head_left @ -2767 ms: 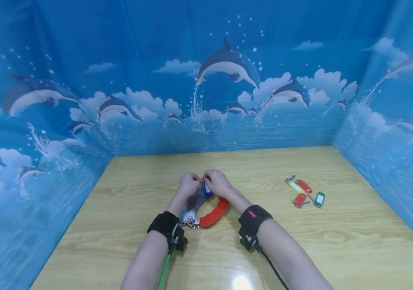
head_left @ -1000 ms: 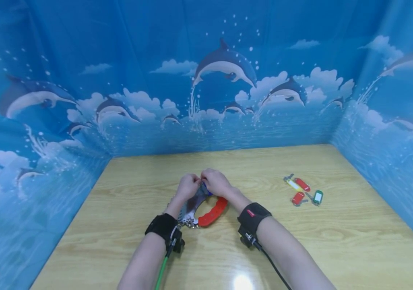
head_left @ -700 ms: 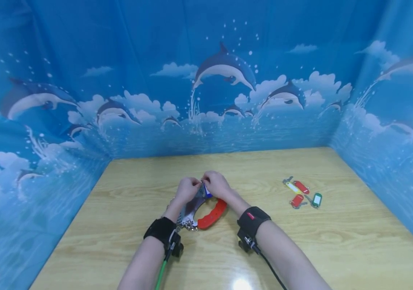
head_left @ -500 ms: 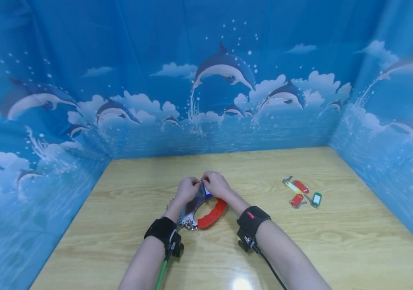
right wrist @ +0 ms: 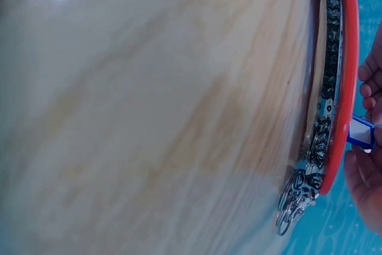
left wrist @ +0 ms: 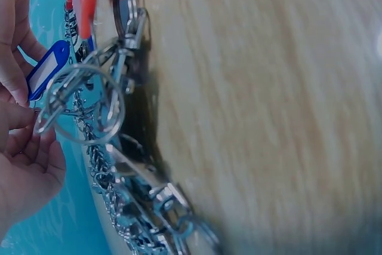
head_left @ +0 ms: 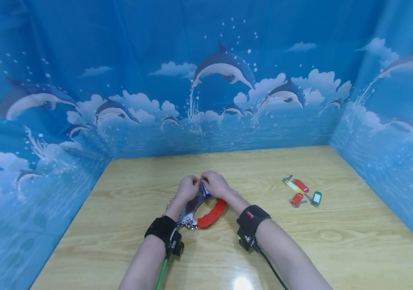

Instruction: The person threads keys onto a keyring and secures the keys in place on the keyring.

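Both hands meet over a curved toothed metal plate [head_left: 191,207] with a red grip [head_left: 212,216], lying on the table. My right hand [head_left: 215,184] pinches a blue key tag [head_left: 207,193] with a white label, seen also in the left wrist view as a blue key tag [left wrist: 48,71]. Beside it, my left hand [head_left: 187,187] pinches a small metal piece at the tag's end; whether ring or snap hook I cannot tell. Chains with snap hooks and split rings [left wrist: 89,104] hang along the plate's edge, largely hidden by the left arm in the head view.
To the right on the wood table [head_left: 264,249] lie several keys with tags: a yellow tag [head_left: 293,185], a red tag [head_left: 301,185], another red tag [head_left: 296,199] and a green tag [head_left: 316,198]. A blue dolphin-print curtain [head_left: 155,133] encloses the table's back and sides.
Both hands stay at the same spot, fingertips together. The blue tag tilts slightly between the fingers, being more covered one second ago and showing more now. The other tags have not moved.
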Tool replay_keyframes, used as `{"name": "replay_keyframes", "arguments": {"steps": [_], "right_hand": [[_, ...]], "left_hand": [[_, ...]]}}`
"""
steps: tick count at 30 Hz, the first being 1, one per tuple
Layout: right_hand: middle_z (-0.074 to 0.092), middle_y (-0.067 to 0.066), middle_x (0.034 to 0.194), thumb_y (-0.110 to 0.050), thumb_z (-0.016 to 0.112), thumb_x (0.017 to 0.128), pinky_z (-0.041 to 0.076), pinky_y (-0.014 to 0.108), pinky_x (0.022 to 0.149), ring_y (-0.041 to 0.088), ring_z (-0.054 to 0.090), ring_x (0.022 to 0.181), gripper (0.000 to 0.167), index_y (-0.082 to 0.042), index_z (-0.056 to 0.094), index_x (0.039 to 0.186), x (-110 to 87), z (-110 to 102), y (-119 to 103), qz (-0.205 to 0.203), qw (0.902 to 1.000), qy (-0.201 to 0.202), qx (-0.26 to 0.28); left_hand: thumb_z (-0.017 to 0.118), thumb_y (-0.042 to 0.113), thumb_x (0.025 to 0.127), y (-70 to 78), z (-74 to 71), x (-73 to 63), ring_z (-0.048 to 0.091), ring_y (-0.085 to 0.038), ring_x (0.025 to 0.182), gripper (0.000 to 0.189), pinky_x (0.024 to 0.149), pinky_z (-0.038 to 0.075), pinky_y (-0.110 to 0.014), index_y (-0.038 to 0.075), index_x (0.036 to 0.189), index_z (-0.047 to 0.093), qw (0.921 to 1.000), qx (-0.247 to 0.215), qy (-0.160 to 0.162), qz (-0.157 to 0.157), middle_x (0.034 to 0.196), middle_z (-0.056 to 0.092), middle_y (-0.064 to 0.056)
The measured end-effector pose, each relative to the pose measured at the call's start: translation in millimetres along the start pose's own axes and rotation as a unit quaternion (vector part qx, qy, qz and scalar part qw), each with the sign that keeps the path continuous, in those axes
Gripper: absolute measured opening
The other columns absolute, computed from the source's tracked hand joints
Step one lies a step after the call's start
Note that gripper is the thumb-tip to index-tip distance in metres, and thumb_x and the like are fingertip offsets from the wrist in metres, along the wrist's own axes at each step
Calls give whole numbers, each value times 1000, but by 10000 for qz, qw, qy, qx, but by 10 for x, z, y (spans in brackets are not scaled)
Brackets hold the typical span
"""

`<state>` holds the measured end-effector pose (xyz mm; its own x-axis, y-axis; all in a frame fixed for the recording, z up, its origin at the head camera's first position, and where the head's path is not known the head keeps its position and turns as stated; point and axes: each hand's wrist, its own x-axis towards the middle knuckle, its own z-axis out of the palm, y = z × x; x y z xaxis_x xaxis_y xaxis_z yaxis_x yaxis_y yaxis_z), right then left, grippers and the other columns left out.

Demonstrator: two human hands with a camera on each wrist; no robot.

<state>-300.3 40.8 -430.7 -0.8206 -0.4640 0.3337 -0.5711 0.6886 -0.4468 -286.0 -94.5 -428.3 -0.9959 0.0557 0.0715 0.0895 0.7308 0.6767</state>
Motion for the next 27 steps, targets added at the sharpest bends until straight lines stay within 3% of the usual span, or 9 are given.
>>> {"name": "replay_keyframes", "arguments": {"steps": [8,12,18,22,27], "right_hand": [[63,9,88,-7,57,90,47,35,76,24,61,85,10,-3,66,92,0,-1,32,-190,9998,35,-75],[64,9,89,-7,57,90,47,35,76,24,61,85,10,-4,67,91,6,6,46,59,9998,32,209],[64,7,84,-7,56,90,46,28,64,17,57,73,9,-4,65,88,16,23,94,666,9939,58,879],[62,5,79,-8,57,91,42,25,59,13,52,66,9,-4,65,88,27,11,110,682,9922,-39,1045],[61,4,80,-9,55,92,42,26,59,13,51,65,11,-5,65,90,28,0,117,609,9931,-224,980]], "left_hand": [[56,7,89,10,-8,1,54,-19,69,15,57,44,-26,-4,91,65,9999,-79,35,87,80,61,-11],[57,8,88,8,7,-11,54,-18,66,17,57,44,-27,-5,91,68,9996,-286,50,74,77,62,-10],[59,8,88,-6,45,-6,56,-18,69,16,60,46,-27,-4,92,69,9985,-539,91,-73,80,65,-11],[60,4,85,-9,54,4,58,-20,74,14,64,48,-30,-4,94,69,9984,-545,131,-22,86,66,-13],[59,4,87,-16,60,23,57,-18,68,15,60,47,-28,-4,95,68,9987,-503,36,-43,83,65,-13]]}}
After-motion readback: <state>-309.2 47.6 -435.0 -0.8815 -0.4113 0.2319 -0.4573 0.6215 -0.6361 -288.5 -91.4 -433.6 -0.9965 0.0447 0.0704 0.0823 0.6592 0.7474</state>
